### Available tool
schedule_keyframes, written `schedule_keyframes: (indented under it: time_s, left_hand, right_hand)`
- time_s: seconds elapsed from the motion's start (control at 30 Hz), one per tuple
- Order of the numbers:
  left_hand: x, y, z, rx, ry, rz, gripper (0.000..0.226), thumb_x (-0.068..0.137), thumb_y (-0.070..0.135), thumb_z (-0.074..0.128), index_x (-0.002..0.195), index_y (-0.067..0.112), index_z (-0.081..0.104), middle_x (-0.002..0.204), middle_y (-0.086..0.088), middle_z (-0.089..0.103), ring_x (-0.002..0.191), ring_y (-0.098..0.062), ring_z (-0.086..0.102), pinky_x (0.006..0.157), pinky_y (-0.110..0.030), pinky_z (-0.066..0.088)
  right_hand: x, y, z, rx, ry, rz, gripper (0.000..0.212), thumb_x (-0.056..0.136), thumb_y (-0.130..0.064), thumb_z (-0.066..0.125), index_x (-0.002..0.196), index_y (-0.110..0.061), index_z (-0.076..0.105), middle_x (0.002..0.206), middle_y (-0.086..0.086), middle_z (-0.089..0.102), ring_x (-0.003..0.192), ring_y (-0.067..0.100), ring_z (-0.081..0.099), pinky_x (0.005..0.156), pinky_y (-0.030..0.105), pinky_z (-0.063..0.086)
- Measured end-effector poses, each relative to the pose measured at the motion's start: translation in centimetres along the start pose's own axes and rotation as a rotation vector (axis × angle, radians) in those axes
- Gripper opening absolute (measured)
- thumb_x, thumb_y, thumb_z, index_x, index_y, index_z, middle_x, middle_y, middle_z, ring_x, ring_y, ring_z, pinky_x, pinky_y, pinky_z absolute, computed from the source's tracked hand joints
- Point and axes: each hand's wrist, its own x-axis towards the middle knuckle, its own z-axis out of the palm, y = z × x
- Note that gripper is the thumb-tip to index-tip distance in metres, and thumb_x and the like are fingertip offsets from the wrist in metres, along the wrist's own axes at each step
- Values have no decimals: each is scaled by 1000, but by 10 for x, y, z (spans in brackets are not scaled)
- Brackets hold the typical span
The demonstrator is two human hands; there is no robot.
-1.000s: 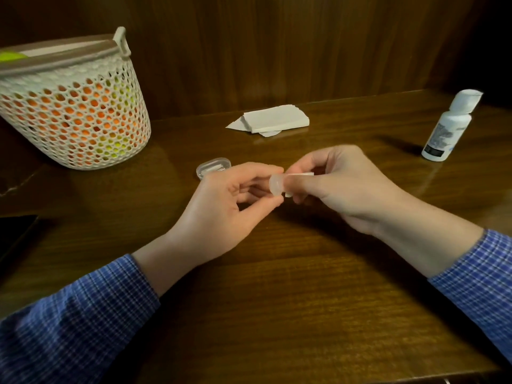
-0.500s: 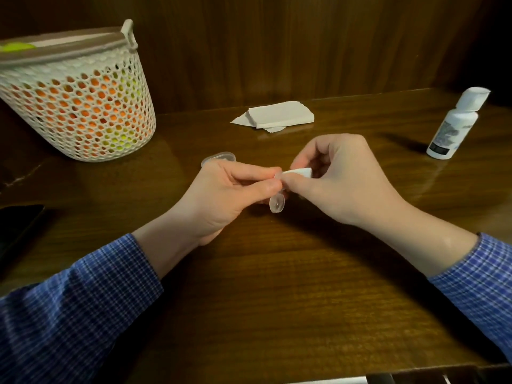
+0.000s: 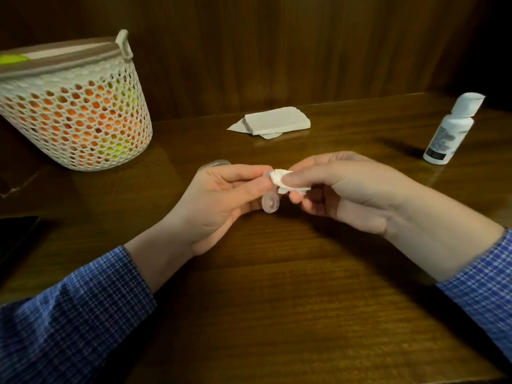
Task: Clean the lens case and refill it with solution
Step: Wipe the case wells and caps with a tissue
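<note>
Wooden table point(image 3: 277, 300), dark panel wall behind. Left hand point(image 3: 221, 200) pinches clear lens case point(image 3: 270, 203) above table centre; right hand point(image 3: 346, 189) pinches tissue wad point(image 3: 279, 177) against case. Solution bottle point(image 3: 450, 131) stands far right of case.

lens case point(image 3: 270, 202): clear, open, held above table | solution bottle point(image 3: 450, 131): white, upright, far right

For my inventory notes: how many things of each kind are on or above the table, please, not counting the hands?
Mesh basket: 1
Solution bottle: 1
Stack of tissues: 1
Lens case, held: 1
Crumpled tissue, held: 1
Clear lid behind the left hand: 1
Total: 6
</note>
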Motion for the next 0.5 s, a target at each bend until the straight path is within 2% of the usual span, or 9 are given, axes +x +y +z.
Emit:
schedule_keyframes:
  time_s: [0.07,0.13,0.23,0.37,0.5]
  left_hand:
    - [0,1,-3,-75,-34,-60,26,85,18,67,105,17,83,111,-9,79,102,-17,75,84,-27,60]
    - [0,1,-4,-92,-62,-85,29,87,20,67,112,14,81,114,-11,77,102,-16,75,85,-27,60]
    - [-1,0,-4,-84,-78,-114,32,87,22,68,115,13,80,111,-9,77,99,-15,74,88,-28,60]
    - [-1,-1,-2,-66,-22,-152,31,82,20,68,109,14,82,109,-9,78,97,-15,75,88,-30,61]
    - [-2,0,0,-36,-27,-176,37,78,21,70,112,8,79,99,-8,79,94,-15,75,87,-29,61]
  right_hand:
    - [-4,-2,-3,-106,29,-115,11,85,-12,80,77,-18,83,77,6,78,71,11,73,54,20,54]
    - [-5,-2,-3,-172,63,-211,9,85,-14,81,79,-20,83,82,6,80,75,12,75,57,20,54]
    - [-6,1,1,-265,80,-325,5,82,-14,83,84,-18,83,83,4,79,72,11,73,60,19,56]
    - [-3,8,5,-485,162,-428,6,81,-19,84,82,-25,83,83,-1,78,79,15,73,70,33,65]
    - [1,15,9,-624,272,-513,8,79,-28,87,78,-28,79,79,-9,75,78,9,70,64,27,63]
